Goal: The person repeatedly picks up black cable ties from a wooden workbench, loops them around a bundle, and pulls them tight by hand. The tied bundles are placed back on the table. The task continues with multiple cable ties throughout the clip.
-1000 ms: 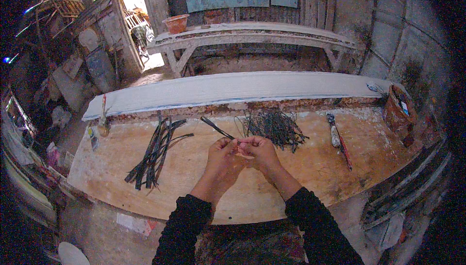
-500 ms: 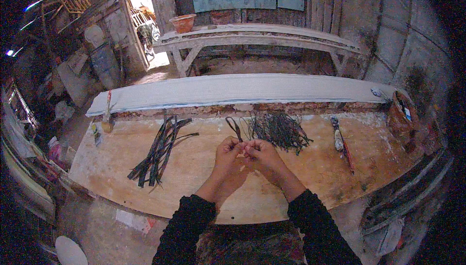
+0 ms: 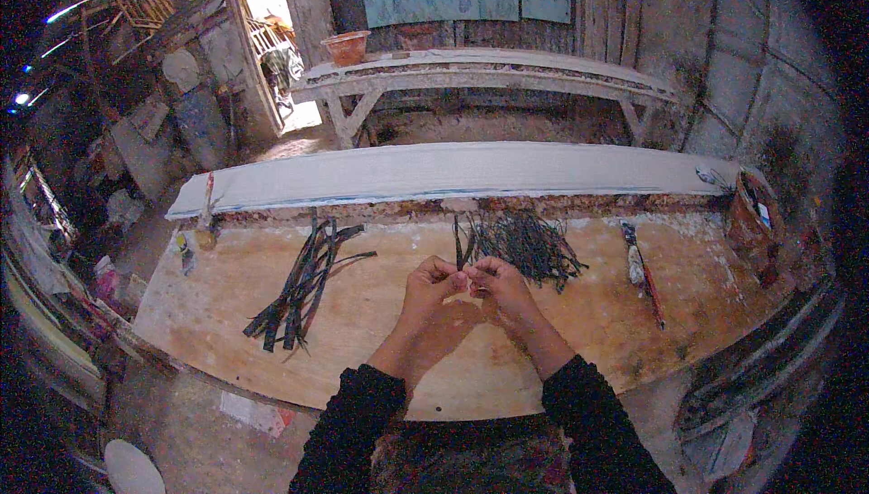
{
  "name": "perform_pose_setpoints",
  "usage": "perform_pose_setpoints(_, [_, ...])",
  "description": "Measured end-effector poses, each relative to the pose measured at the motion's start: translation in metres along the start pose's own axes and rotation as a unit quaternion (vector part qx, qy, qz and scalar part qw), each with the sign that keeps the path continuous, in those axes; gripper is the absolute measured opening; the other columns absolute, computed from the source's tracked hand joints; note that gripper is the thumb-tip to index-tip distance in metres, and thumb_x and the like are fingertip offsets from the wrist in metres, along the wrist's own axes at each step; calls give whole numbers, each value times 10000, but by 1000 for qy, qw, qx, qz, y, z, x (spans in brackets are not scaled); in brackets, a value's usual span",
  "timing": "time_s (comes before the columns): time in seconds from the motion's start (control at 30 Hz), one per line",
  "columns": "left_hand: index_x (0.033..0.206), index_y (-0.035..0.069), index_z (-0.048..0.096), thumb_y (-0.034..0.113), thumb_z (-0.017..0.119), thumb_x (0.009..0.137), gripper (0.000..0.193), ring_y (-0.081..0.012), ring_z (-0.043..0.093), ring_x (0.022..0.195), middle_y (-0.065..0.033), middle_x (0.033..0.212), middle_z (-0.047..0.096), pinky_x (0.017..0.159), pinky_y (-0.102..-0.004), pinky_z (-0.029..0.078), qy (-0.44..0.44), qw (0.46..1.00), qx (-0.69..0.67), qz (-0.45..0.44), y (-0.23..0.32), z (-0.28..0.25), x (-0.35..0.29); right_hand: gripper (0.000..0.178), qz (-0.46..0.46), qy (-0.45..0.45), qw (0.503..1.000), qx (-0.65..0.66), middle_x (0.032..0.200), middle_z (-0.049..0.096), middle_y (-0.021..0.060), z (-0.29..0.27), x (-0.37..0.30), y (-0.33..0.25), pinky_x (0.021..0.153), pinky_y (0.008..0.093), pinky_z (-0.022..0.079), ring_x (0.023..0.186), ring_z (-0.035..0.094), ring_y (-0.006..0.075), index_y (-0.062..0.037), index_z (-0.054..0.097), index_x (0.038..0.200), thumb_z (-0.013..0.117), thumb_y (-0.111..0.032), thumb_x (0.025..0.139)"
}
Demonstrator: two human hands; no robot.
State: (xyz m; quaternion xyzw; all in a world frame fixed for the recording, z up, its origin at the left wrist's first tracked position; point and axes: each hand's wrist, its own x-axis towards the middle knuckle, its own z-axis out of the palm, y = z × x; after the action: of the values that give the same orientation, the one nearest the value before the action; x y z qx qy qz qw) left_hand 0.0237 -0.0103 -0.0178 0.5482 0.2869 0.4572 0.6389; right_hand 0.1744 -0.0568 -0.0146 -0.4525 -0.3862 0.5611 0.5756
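Hold the left hand (image 3: 431, 286) and right hand (image 3: 498, 282) together over the table (image 3: 362, 363), left fingertips pinching the black strip (image 3: 459, 242) beside the tangled black strands (image 3: 532, 248); the right hand's grip is hidden. Pinch lightly to limit creasing. Versus the earlier frame, the strip stands straighter, less looped.
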Motion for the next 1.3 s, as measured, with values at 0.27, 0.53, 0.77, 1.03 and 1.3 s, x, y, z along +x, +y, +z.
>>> perform_pose_setpoints(0.27, [843,40,548,57,657,837,110,-157,629,744,-86,820,643,688,-306,539,-2,995,-73,-61,5,-1,-3,90,-100,52,993,-42,798,593,-8,9,-7,0,667,247,460,716,548,89,-72,597,880,663,-112,835])
perform_pose_setpoints(0.53, [891,37,631,139,672,840,122,-130,616,746,-44,837,658,725,-259,512,15,997,-65,-48,6,3,-5,35,-331,107,881,-322,780,552,37,14,-16,-6,644,263,430,719,534,130,-22,606,825,636,-23,809])
perform_pose_setpoints(0.77, [904,42,637,152,688,821,147,-120,611,772,-43,850,665,711,-275,501,22,992,-86,-84,13,5,-6,84,-370,111,852,-354,798,559,70,14,-15,-7,628,281,450,716,554,175,-21,608,833,636,31,773])
perform_pose_setpoints(1.03, [918,81,550,76,643,819,136,-144,576,694,-24,816,597,630,-320,508,-3,960,-230,-158,19,3,-13,172,-450,67,778,-433,870,590,98,14,-17,-6,635,315,496,774,611,236,-45,625,861,660,43,717])
perform_pose_setpoints(1.3, [946,87,531,83,664,806,194,-140,587,717,-37,804,617,676,-292,494,-43,971,-197,-126,19,-2,-6,176,-415,12,816,-401,1020,618,125,14,-20,-2,702,309,502,880,621,246,-45,604,933,622,36,778])
